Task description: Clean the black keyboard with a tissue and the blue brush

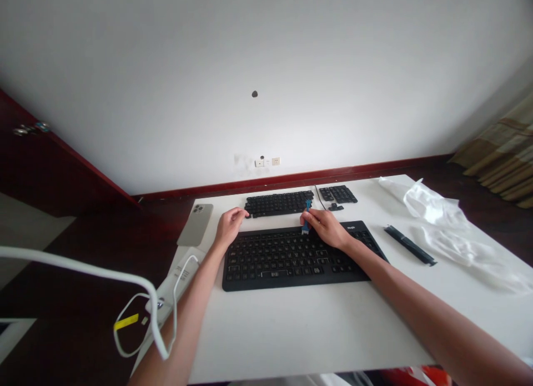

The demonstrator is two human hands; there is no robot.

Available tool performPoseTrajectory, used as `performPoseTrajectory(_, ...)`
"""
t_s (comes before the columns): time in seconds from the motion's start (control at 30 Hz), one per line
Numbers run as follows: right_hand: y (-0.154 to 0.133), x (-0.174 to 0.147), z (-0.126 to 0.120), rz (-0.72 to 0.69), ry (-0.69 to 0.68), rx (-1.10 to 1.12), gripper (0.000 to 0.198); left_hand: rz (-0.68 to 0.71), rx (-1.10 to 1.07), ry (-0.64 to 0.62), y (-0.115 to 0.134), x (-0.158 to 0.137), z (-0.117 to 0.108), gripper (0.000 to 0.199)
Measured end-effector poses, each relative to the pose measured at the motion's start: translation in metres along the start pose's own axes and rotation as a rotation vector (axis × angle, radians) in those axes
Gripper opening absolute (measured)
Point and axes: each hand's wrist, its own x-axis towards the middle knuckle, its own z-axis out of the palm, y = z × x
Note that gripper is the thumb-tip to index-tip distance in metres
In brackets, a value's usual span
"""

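The right hand (327,228) pinched a blue brush (306,226) between its fingers at the black keyboard's (270,258) far edge; a flick could scatter the loose keycaps (278,202) beyond it. By its far-left corner, the left hand's (229,226) grip I couldn't tell.

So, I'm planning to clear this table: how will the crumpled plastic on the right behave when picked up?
The crumpled plastic is probably floppy, given its loose folds. It looks thin and partly see-through, so likely light for its size. Its glossy sheen suggests it may feel slippery.
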Motion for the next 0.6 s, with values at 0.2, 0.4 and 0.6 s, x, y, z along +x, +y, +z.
performPoseTrajectory(0.2, 0.0050, 0.0002, 0.0014, -0.013, 0.014, -0.001, 0.062, 0.025, 0.013, 0.004, -0.0026, 0.0008, 0.0006, 0.036)
performPoseTrajectory(0.4, 0.0023, 0.0001, 0.0005, -0.026, 0.010, -0.004, 0.061, 0.033, 0.035, 0.025, -0.0060, 0.0006, -0.0004, 0.036)
performPoseTrajectory(0.6, -0.0022, 0.0003, 0.0002, -0.032, 0.007, 0.001, 0.061, 0.050, 0.048, 0.035, -0.0087, 0.0003, -0.0010, 0.038)
